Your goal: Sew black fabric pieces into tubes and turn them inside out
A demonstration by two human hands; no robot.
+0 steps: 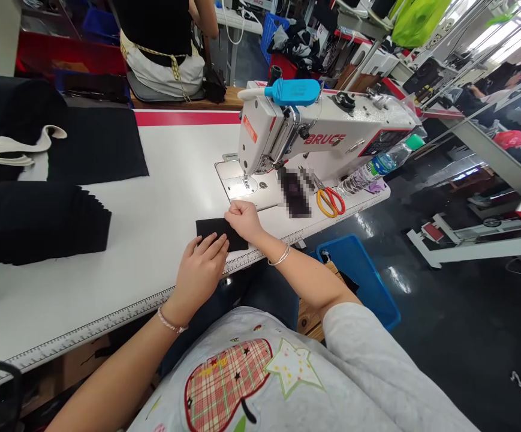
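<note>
A small rectangular piece of black fabric [235,242] lies on the white sewing table near its front edge. My left hand [202,264] rests flat on the left part of this piece, fingers stretched out. At the fabric's upper right edge, my right hand [244,221] is closed, with its fingers curled in on the cloth; the exact grip is hidden. Just beyond the hands stands a white sewing machine [332,135], its needle and presser foot [246,180] above the metal plate, with no fabric under them.
Stacked black fabric pieces [39,222] and a larger black cloth [98,144] with a cream strip [12,147] cover the table's left. Orange-and-red-handled scissors [331,202] and a plastic bottle [377,168] are by the machine. A blue bin [377,288] sits below right; a person [161,48] sits opposite.
</note>
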